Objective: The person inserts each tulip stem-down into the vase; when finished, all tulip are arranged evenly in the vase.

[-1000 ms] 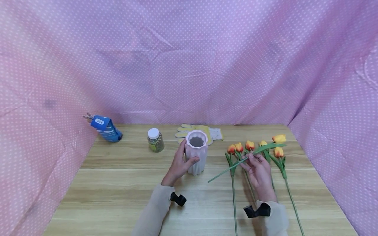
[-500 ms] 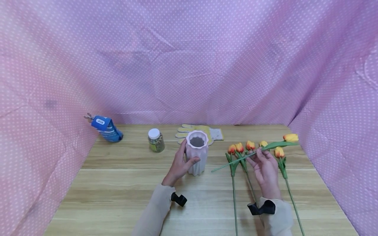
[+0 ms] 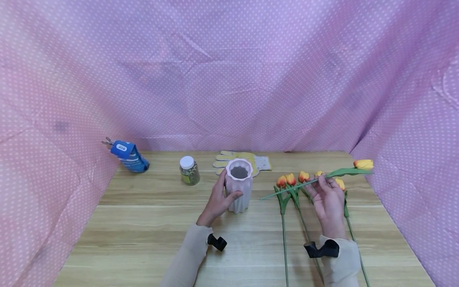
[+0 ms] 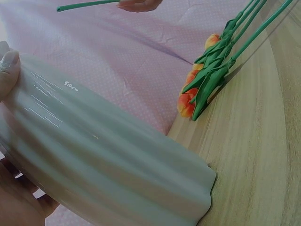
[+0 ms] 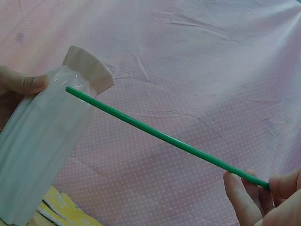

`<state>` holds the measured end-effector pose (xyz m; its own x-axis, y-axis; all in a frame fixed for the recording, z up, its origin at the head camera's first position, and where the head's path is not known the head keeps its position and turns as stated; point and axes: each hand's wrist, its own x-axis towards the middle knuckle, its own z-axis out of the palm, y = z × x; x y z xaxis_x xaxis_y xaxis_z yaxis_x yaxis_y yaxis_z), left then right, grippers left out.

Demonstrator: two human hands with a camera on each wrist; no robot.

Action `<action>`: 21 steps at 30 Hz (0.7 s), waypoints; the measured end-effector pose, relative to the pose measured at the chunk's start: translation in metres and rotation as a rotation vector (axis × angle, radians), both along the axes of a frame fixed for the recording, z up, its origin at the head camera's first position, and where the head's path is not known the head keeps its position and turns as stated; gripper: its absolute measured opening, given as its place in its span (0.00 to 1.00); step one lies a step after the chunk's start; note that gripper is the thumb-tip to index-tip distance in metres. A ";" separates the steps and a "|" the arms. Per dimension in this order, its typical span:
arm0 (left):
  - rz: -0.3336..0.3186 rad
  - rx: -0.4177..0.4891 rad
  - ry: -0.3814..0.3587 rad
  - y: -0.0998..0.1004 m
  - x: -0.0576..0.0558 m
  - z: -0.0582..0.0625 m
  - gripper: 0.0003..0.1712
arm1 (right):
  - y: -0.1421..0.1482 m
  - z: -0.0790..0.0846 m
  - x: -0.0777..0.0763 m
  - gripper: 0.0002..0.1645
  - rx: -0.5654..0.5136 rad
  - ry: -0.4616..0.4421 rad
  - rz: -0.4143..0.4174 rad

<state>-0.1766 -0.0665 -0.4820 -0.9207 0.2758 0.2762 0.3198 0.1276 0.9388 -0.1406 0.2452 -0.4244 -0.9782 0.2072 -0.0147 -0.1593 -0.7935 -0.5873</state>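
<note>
A white fluted vase [image 3: 239, 195] with a scalloped rim stands upright on the table. My left hand [image 3: 219, 199] grips it from the left side, thumb across its front. Between thumb and fingertips my right hand [image 3: 328, 203] pinches the green stem of a yellow artificial tulip [image 3: 363, 164]. That tulip is held above the others, its bloom to the right and its bare stem end pointing left toward the vase. The right wrist view shows the stem [image 5: 164, 136] apart from my fingers along most of its length, its tip overlapping the vase [image 5: 42, 141] in sight.
Several orange and yellow tulips [image 3: 281, 182] lie side by side on the wooden table [image 3: 143, 239] under my right hand. A yellow work glove [image 3: 263, 162] lies behind the vase. Farther left are a white-lidded jar [image 3: 189, 171] and a blue packet [image 3: 130, 156]. Pink dotted cloth surrounds the table.
My right hand has moved right and slightly away from me, carrying the tulip; its stem now lies closer to level. My left hand and the vase have stayed in place.
</note>
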 end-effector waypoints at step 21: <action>0.008 -0.011 -0.020 0.000 0.001 0.002 0.51 | -0.001 0.035 -0.010 0.06 -0.070 0.126 -0.036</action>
<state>-0.1757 -0.0661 -0.4798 -0.9282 0.2712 0.2548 0.3001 0.1406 0.9435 -0.1509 0.2443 -0.3897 -0.9652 0.2449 0.0919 -0.2572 -0.8245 -0.5040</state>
